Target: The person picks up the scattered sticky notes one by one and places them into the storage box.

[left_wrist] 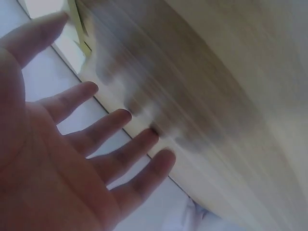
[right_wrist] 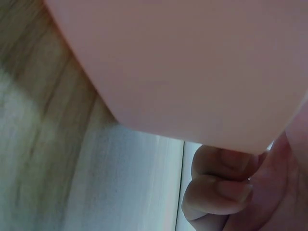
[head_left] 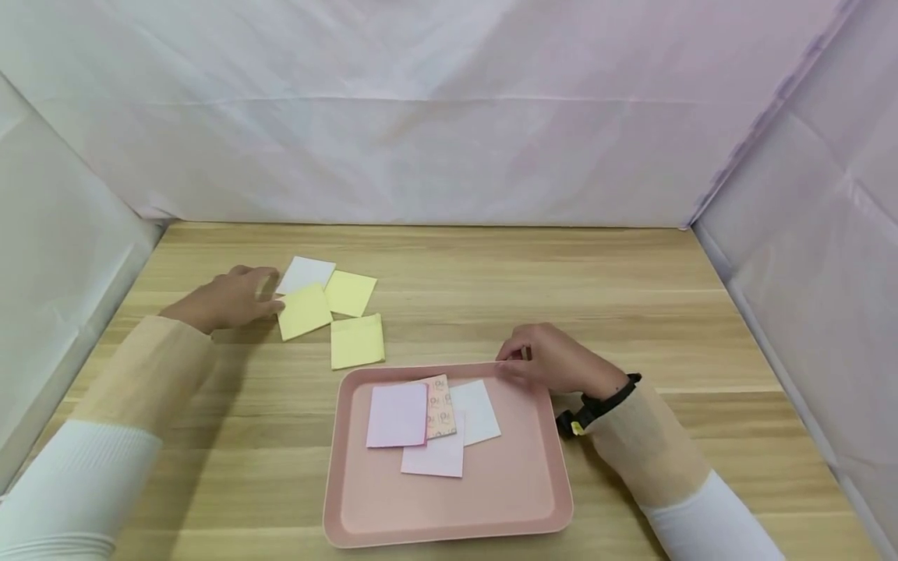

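Note:
My left hand [head_left: 230, 300] is at the left edge of a loose group of square note pads, its fingers spread with nothing held between them. The thumb tip is at the edge of a yellow pad [head_left: 305, 312]; whether they touch I cannot tell. Around it are a white pad [head_left: 307, 273], a second yellow pad [head_left: 350, 294] and a third yellow pad [head_left: 358, 341]. My right hand [head_left: 554, 360] grips the far right corner of a pink tray [head_left: 519, 499], fingers curled at its rim in the right wrist view.
Inside the tray are a pink pad [head_left: 397, 416], a patterned pad [head_left: 441, 409], a white sheet [head_left: 479, 413] and a pale pink sheet [head_left: 435, 458], partly overlapping. White cloth walls [head_left: 435, 156] enclose the wooden table [head_left: 631, 273] at the back and sides.

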Demonstrator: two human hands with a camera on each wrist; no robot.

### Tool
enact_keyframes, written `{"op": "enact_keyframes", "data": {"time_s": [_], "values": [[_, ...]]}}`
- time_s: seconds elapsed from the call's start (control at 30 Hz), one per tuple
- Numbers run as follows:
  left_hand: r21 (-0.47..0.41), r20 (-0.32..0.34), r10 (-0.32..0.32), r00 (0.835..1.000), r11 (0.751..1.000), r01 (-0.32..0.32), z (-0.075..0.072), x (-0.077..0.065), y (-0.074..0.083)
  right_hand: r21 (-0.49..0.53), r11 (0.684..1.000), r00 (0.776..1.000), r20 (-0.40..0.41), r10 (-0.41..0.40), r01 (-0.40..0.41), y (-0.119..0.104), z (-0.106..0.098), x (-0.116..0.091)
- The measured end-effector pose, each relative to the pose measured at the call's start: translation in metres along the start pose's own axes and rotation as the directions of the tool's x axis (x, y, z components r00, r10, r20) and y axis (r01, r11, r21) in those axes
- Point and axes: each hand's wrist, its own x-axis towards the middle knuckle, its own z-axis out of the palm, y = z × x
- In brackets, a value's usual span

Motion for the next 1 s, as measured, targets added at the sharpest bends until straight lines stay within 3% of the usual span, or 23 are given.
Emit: {"op": "enact_keyframes", "data": {"time_s": [0.33,0.67,1.0], "values": [[0.075,-0.041,-0.058,0.997,0.995,0.061,-0.003,-0.004,0.012,0.007,1.0,1.0,-0.006,-0.008,0.008,-0.001,0.001,0.002],[0.051,-0.105,-0.115,0.988,0.991,0.121,-0.001,-0.005,0.02,0.01,1.0,1.0,0.006,-0.008,0.008,-0.001,0.001,0.002],[0.031,-0.089,-0.127,0.988,0.991,0.13,-0.001,-0.006,0.022,0.006,1.0,1.0,0.004,-0.017,0.017,0.0,0.0,0.003]]}}
